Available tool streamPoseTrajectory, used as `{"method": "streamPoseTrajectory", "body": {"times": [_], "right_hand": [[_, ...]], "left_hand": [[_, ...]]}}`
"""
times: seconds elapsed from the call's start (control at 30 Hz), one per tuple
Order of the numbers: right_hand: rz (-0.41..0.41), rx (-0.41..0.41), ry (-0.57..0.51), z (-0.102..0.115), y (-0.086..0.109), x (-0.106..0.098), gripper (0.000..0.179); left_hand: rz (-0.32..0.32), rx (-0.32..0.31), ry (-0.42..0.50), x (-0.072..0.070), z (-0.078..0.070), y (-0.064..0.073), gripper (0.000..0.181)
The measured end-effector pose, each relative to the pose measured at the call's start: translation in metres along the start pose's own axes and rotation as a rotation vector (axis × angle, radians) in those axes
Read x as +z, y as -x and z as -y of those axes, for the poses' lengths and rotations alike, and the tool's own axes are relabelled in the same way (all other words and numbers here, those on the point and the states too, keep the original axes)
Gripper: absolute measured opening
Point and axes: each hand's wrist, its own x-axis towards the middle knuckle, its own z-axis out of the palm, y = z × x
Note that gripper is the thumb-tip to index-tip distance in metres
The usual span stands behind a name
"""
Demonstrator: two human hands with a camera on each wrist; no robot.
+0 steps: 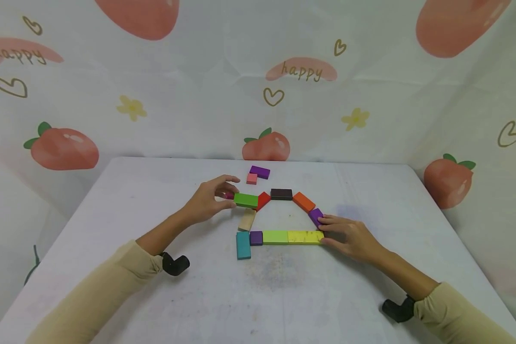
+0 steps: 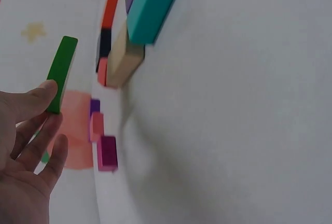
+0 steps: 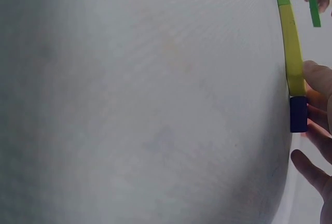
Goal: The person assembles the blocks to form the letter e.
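My left hand (image 1: 210,198) pinches a green block (image 1: 246,200) between thumb and fingers. In the left wrist view, this green block (image 2: 62,73) is tilted upward, with the other fingers spread below it. My right hand (image 1: 348,236) reaches over the right end of a ring of blocks. Its fingertips are at a purple block (image 1: 316,218) and its thumb is at the end of a yellow block (image 1: 305,237). A dark blue block (image 3: 298,114), hidden under the hand in the head view, abuts the yellow one beneath the fingers in the right wrist view.
Orange (image 1: 304,202), black (image 1: 281,194), red (image 1: 263,200), tan (image 1: 247,220), teal (image 1: 243,245), small purple (image 1: 256,238) and light green (image 1: 275,237) blocks form the rest of the ring. Behind lie purple (image 1: 260,172) and pink (image 1: 251,178) blocks; a magenta block (image 2: 107,153) lies near the left hand.
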Motion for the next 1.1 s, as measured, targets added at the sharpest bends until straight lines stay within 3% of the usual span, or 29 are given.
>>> {"method": "streamPoseTrajectory", "body": {"times": [0.23, 0.57, 1.1], "right_hand": [[-0.002, 0.001, 0.009, 0.001, 0.000, 0.000, 0.037], [0.004, 0.009, 0.004, 0.002, 0.001, 0.000, 0.037], [0.013, 0.015, -0.006, 0.004, -0.001, -0.002, 0.036]], "left_hand": [[0.060, 0.058, 0.059, 0.016, -0.019, 0.016, 0.053], [0.203, 0.129, 0.145, 0.041, -0.032, 0.038, 0.050], [0.410, 0.093, 0.076, 0.054, -0.039, 0.061, 0.051]]}}
